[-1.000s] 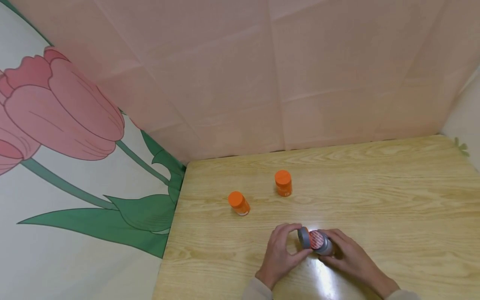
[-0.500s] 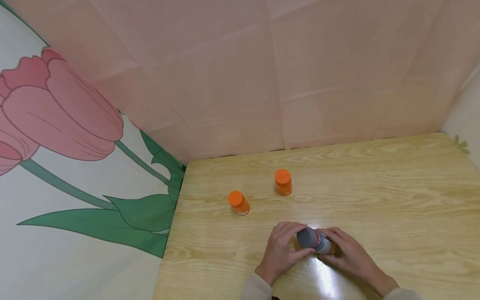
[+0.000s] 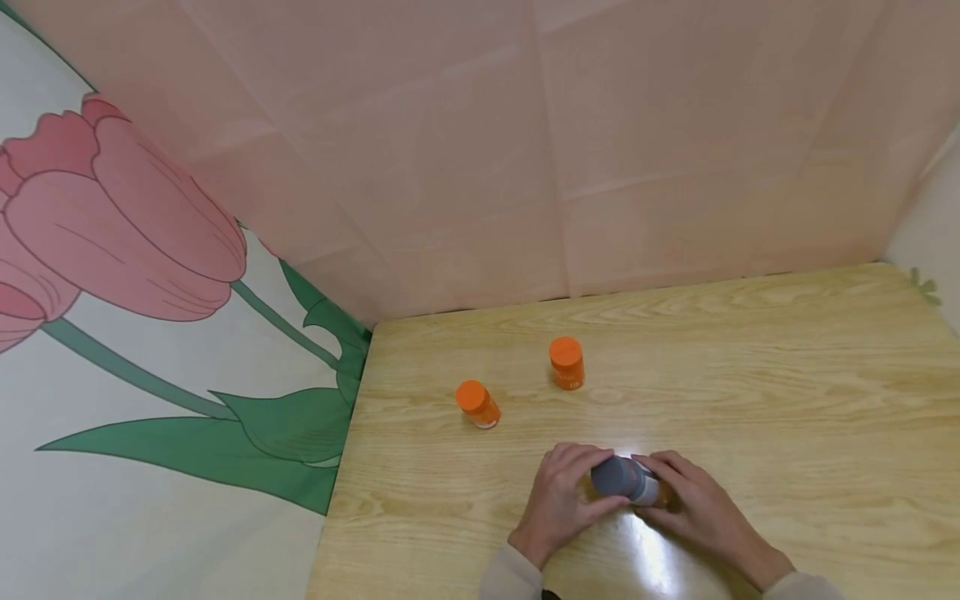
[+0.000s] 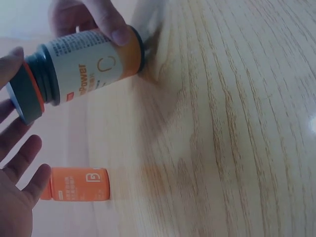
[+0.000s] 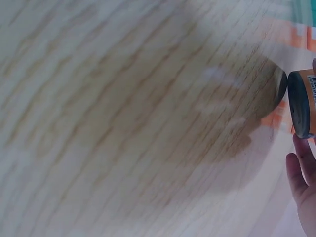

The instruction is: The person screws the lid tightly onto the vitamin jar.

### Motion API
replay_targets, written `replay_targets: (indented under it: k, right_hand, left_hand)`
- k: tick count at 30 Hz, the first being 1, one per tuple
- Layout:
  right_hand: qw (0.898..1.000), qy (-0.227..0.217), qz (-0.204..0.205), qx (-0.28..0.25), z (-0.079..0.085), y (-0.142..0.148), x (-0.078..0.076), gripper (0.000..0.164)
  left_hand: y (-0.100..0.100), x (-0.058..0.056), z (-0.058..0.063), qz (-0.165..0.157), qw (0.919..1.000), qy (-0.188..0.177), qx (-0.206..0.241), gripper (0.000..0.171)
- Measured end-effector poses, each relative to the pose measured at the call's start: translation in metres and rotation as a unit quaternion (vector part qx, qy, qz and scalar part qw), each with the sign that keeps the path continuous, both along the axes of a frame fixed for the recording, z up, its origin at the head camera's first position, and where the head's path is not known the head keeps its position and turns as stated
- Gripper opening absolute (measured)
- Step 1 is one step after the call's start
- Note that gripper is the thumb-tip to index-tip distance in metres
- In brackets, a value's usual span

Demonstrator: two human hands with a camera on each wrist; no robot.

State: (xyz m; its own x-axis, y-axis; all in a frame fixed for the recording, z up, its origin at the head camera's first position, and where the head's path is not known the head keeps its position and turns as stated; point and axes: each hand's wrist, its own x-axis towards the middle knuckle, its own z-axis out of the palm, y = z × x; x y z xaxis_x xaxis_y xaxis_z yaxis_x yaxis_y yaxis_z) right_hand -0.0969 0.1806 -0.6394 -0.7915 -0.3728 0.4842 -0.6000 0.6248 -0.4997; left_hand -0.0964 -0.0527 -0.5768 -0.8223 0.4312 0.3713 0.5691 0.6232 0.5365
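Note:
My right hand grips a supplement bottle, grey-necked with a white and orange label, tilted with its top to the left. At that top, the thumb and fingers of my left hand pinch a dark grey screw cap with an orange rim. The cap sits against the bottle's mouth, and ridged neck shows beside it in the left wrist view; how tightly it is seated I cannot tell. In the right wrist view the bottle's dark base shows at the right edge, near the table surface.
Two orange bottles with orange lids stand beyond my hands on the wooden table: one at left, another further back. A pink sheet hangs behind the table, and a tulip-printed cloth hangs at the left.
A second ago the cap was tipped away from the bottle, showing the red-and-white striped mouth. My left hand has brought it over the mouth, which is now covered. The orange bottles stay put.

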Motion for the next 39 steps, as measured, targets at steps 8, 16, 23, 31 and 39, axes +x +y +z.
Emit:
replay_targets:
  k: [8, 16, 23, 31, 39]
  right_hand:
    - [1.000, 0.010, 0.006, 0.004, 0.0011, -0.0012, -0.0015, 0.075]
    - [1.000, 0.014, 0.000, 0.008, -0.0001, -0.0015, -0.0022, 0.075]
    - [1.000, 0.012, 0.003, 0.007, -0.0005, -0.0019, -0.0028, 0.074]
    - [1.000, 0.013, 0.005, -0.002, -0.0011, -0.0020, -0.0033, 0.074]
    - [1.000, 0.012, 0.006, -0.012, -0.0032, -0.0013, -0.0042, 0.074]
  left_hand:
    - [0.0000, -0.0012, 0.0001, -0.001, 0.9999, 0.006, -0.009, 0.054]
    - [0.0000, -0.0027, -0.0004, 0.005, 0.9992, 0.028, -0.029, 0.054]
    - [0.0003, -0.0035, -0.0015, 0.001, 0.9993, 0.019, -0.031, 0.054]
    - [-0.0021, -0.0045, -0.0006, -0.029, 0.9995, -0.004, -0.015, 0.054]
    - [-0.0071, -0.0061, 0.0031, -0.073, 0.9957, -0.011, -0.056, 0.056]
